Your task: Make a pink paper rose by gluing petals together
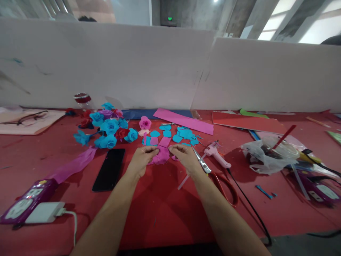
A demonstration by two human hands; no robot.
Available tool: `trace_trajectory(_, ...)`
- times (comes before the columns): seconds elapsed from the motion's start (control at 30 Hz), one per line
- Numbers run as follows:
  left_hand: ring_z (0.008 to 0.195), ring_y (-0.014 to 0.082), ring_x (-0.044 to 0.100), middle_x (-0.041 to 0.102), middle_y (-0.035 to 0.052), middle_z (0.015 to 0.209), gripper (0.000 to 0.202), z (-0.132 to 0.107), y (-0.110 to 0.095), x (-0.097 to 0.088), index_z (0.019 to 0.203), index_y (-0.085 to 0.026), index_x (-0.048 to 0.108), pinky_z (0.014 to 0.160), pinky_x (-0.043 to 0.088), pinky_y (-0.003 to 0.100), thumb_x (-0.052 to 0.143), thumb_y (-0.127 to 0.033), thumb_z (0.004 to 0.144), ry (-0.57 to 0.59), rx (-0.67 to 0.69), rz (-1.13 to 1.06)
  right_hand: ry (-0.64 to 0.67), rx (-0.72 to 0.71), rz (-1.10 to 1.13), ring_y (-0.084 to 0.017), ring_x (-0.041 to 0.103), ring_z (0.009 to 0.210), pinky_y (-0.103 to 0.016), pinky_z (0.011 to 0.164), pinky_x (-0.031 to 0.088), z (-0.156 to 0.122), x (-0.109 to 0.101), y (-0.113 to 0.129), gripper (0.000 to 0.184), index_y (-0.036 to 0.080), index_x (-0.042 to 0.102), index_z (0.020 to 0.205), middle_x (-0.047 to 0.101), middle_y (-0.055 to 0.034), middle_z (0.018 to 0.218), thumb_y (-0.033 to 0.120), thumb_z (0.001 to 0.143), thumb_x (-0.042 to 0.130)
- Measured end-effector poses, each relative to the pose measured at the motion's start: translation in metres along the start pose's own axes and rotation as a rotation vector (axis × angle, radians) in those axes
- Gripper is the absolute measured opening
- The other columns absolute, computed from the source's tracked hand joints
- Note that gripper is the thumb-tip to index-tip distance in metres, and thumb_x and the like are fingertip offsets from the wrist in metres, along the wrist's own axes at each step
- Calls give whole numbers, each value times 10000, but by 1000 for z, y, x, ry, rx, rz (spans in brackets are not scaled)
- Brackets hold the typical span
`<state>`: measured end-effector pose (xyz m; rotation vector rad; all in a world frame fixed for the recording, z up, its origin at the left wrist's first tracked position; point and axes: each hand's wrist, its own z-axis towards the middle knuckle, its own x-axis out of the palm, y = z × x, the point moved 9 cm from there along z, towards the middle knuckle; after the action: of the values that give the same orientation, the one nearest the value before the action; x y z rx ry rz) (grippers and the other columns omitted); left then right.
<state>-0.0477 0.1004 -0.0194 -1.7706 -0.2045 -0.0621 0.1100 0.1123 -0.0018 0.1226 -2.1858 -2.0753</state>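
My left hand (142, 159) and my right hand (186, 156) meet over the red table (160, 209), fingers pinched on a small pile of pink foam petals (161, 155) between them. More pink squares (164, 142) and several blue foam petals (183, 134) lie just beyond. A finished pink foam rose (145, 123) stands behind them. Red-handled scissors (218, 177) lie right beside my right wrist.
A bunch of blue, red and purple foam flowers (109, 126) lies at the left, a black phone (109, 169) in front of it. A purple power strip (26, 201) sits at the near left. A pink glue gun (217, 153), a plastic bag (266, 154) and coloured sheets (247, 122) lie right.
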Motion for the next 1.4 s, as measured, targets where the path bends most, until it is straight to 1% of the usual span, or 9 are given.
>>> trace_trajectory(0.1, 415, 11, 266, 464, -50, 513, 301, -1, 0, 1, 722, -119, 697, 417, 177, 189, 790, -330, 528, 10, 1, 14, -3, -19, -19, -109, 545, 624, -253, 625, 411, -1, -1, 3, 157, 164, 697, 737, 647, 7, 678, 287, 642, 671)
trace_trajectory(0.3, 418, 14, 262, 500, -42, 524, 321, -1, -3, 2, 722, -125, 709, 430, 172, 199, 797, -345, 506, 9, 9, 32, 34, 22, 35, -99, 522, 546, -251, 586, 400, 1, 2, -4, 125, 152, 683, 681, 612, 18, 559, 265, 646, 642)
trace_trajectory(0.5, 427, 26, 261, 496, -44, 515, 317, 0, -2, 2, 751, -144, 718, 440, 171, 208, 779, -364, 531, 31, 17, 61, 28, 35, 56, -86, 519, 557, -237, 597, 404, 2, 5, -9, 92, 153, 666, 659, 621, 26, 599, 217, 604, 629)
trace_trajectory(0.7, 445, 32, 280, 509, -35, 557, 302, 0, -2, 1, 755, -137, 708, 440, 188, 205, 764, -357, 555, 18, 27, 85, -3, 60, 29, -105, 553, 562, -232, 557, 413, -1, 1, -7, 153, 155, 667, 681, 618, 6, 575, 302, 651, 638)
trace_trajectory(0.9, 422, 33, 268, 510, -39, 539, 283, -1, -4, 2, 760, -147, 708, 431, 184, 211, 750, -354, 571, 31, 30, 108, 7, 48, 37, -113, 566, 538, -246, 559, 445, 0, 1, -8, 111, 168, 673, 666, 628, 9, 554, 267, 617, 668)
trace_trajectory(1.03, 464, 49, 364, 588, -5, 634, 272, -1, -3, 1, 769, -150, 701, 459, 259, 209, 748, -341, 581, 9, 43, 128, 41, 92, 94, -117, 590, 544, -244, 562, 453, 0, 7, -13, 99, 172, 668, 664, 635, 9, 551, 253, 607, 671)
trace_trajectory(1.2, 649, 109, 537, 642, 12, 741, 215, -6, -16, -3, 761, -168, 687, 625, 399, 229, 750, -263, 579, -116, 219, 171, -5, 78, 144, -101, 560, 525, -253, 588, 453, -1, 8, -14, 98, 165, 663, 665, 621, 24, 557, 237, 600, 663)
trace_trajectory(1.3, 696, 141, 573, 673, 36, 730, 181, -9, -13, 9, 745, -162, 713, 678, 426, 257, 717, -302, 630, -49, 182, 164, -37, 31, 112, -106, 547, 547, -256, 597, 450, -3, 7, -11, 106, 162, 666, 684, 627, 18, 592, 225, 598, 659)
trace_trajectory(1.4, 669, 149, 576, 689, 50, 728, 214, -11, -8, 20, 776, -162, 734, 634, 427, 258, 717, -320, 633, 33, 115, 129, -17, 4, 65, -120, 552, 580, -256, 594, 443, -3, 10, -10, 110, 159, 666, 704, 630, 3, 613, 222, 618, 639)
